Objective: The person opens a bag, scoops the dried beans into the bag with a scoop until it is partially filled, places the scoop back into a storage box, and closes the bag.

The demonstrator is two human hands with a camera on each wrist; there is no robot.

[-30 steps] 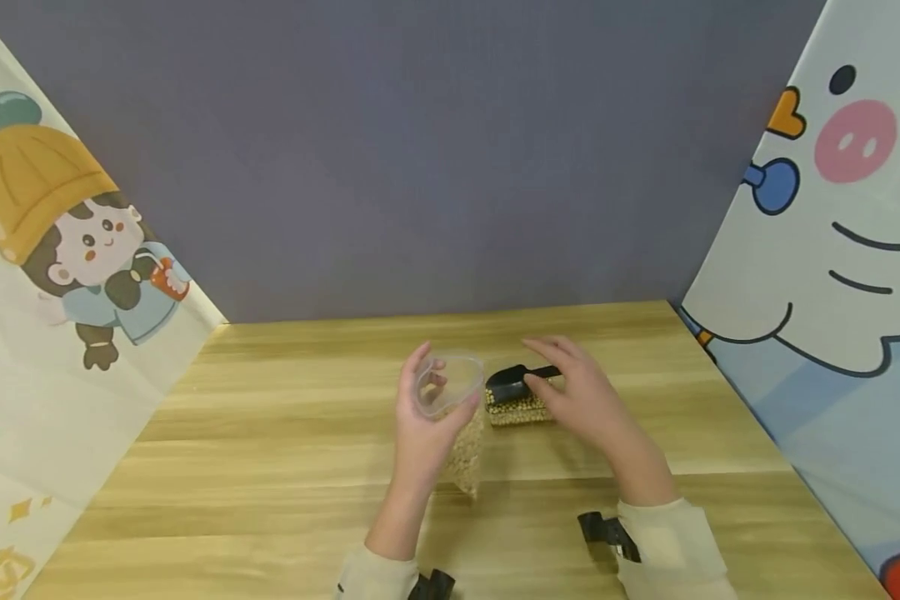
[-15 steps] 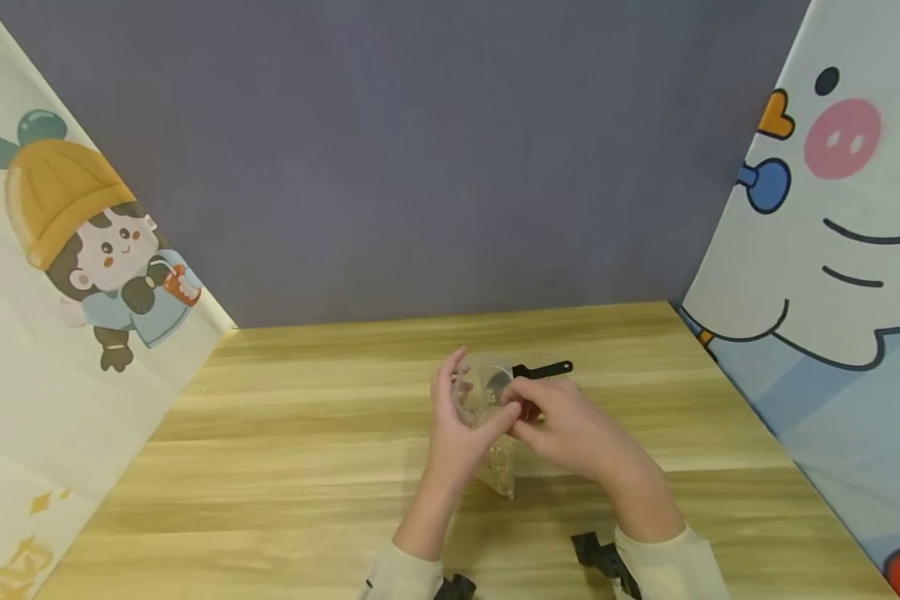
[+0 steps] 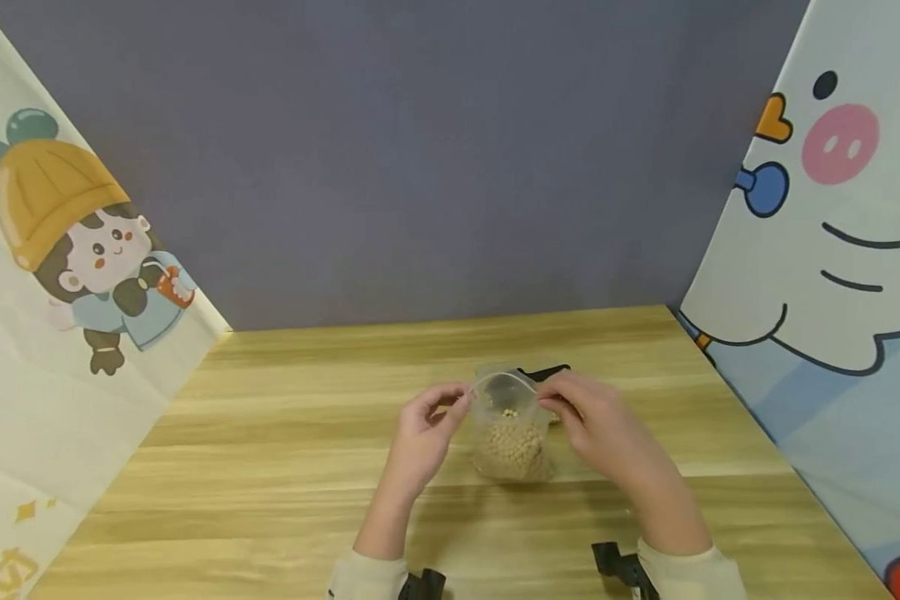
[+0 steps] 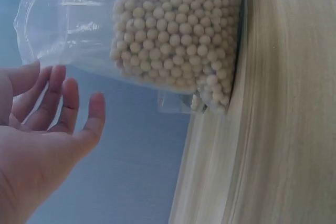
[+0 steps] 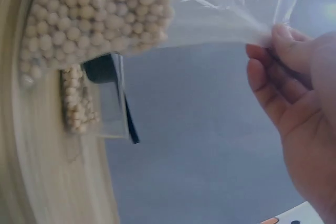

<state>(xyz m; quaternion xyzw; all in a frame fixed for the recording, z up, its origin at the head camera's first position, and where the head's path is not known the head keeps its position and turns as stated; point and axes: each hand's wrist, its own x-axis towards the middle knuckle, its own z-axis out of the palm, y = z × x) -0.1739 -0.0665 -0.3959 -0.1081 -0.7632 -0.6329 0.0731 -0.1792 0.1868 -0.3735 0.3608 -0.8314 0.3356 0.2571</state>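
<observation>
A clear plastic bag (image 3: 513, 450), part filled with soybeans, stands on the table between my hands. Its mouth is drawn out sideways, with the back rim arching up. At the left corner of the mouth, my left hand (image 3: 423, 429) pinches the rim between thumb and forefinger; its other fingers are loosely bent, as the left wrist view shows beside the bag (image 4: 173, 30). My right hand (image 3: 603, 425) pinches the opposite corner. In the right wrist view the plastic is stretched taut toward the right hand's fingertips (image 5: 282, 32). The upper part of the bag holds no beans.
Behind the bag sits a clear box (image 5: 113, 114) with more soybeans. A black scoop (image 5: 101, 69) lies in it, its handle (image 3: 547, 372) sticking out past the rim. A grey panel (image 3: 450, 167) closes off the wooden table (image 3: 285, 467) at the back.
My left hand has moved from around the open mouth to its left corner. My right hand has come from beside the scoop to the right corner, and the mouth is now pulled wide.
</observation>
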